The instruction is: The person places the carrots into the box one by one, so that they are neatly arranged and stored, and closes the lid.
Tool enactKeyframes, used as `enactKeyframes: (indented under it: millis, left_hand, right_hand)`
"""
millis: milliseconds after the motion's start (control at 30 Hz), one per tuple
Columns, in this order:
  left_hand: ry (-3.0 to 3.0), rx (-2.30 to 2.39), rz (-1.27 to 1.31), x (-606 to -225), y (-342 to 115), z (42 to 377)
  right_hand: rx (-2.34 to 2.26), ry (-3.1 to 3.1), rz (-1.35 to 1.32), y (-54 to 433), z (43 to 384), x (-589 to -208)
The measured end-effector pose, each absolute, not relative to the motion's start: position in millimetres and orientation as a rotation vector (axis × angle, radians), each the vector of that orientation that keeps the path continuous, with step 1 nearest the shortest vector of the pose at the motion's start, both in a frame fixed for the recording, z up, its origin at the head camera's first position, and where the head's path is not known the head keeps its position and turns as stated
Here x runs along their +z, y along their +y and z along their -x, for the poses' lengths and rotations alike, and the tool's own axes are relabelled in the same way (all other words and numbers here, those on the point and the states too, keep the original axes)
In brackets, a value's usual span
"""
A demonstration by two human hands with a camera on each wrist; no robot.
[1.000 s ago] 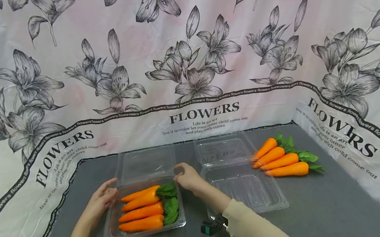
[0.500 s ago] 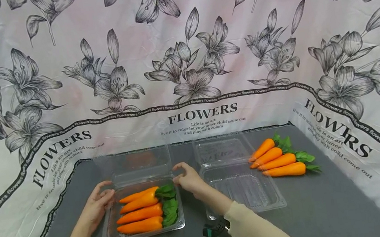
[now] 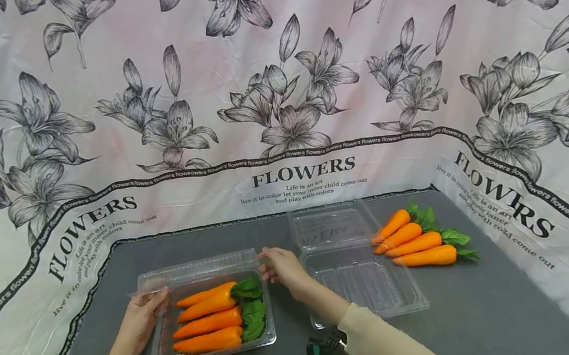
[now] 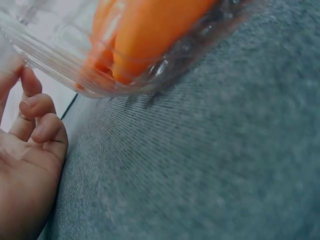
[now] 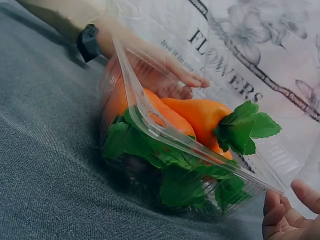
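Observation:
A clear plastic clamshell box (image 3: 162, 349) on the left of the table holds several orange carrots (image 3: 208, 321), their green leaves toward the right. Its hinged lid (image 3: 197, 269) stands tilted over the back edge, partly folded toward the box. At the lid's left corner my left hand (image 3: 141, 319) pinches the plastic between thumb and fingertips; the left wrist view shows these fingertips (image 4: 31, 80) at the clear edge. My right hand (image 3: 286, 269) grips the lid's right corner. In the right wrist view my thumb (image 5: 306, 196) shows beside the box's corner.
Right of it, a second clear box (image 3: 366, 280) lies with its lid (image 3: 330, 226) folded back. Several more carrots (image 3: 423, 242) lie beyond its right side, their tips overlapping the box in the head view. A flower-printed cloth (image 3: 305, 175) hangs behind the grey table (image 3: 472, 314).
The left box's lid has swung up from lying back and now leans forward over the box. Both hands have moved with its corners. The second box and loose carrots stay put.

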State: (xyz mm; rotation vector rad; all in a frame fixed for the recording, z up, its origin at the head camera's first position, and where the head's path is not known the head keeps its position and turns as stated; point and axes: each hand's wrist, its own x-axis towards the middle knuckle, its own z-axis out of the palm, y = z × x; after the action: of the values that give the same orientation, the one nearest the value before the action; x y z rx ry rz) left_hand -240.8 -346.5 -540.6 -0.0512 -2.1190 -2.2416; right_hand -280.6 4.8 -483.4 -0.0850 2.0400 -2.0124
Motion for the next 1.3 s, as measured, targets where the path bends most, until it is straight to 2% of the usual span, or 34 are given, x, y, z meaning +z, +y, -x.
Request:
enactKeyframes:
  millis: [133,300,500,700,833,1133,1300]
  left_hand:
    - [-2.161,-2.259,-0.01,-539.0,-351.8,233.9]
    - [-2.291,-2.33,0.138,-530.2,-369.6,220.4]
    - [-2.404,-2.318,0.054,-515.3,-380.2,182.3]
    - [-2.686,-2.144,0.079,-508.2,-367.7,143.4]
    - [-2.626,-2.149,-0.047,-511.2,-353.9,130.2]
    - [-2.608,-2.093,-0.402,-511.5,-339.5,121.2]
    - [-2.578,-1.977,-0.49,-511.8,-331.4,118.9]
  right_hand:
    - [-1.952,2.111,0.066,4.1,278.6,-482.4]
    - [-1.954,2.179,0.06,-1.6,275.5,-486.5]
    - [-2.0,2.242,0.041,-9.2,265.6,-495.1]
    - [-1.914,2.388,0.068,-9.3,263.0,-493.1]
    - [-1.883,2.44,0.106,-6.4,257.3,-489.5]
    - [-1.678,2.461,0.424,9.4,187.2,-479.6]
    - [-1.693,2.454,0.447,8.7,161.5,-493.8]
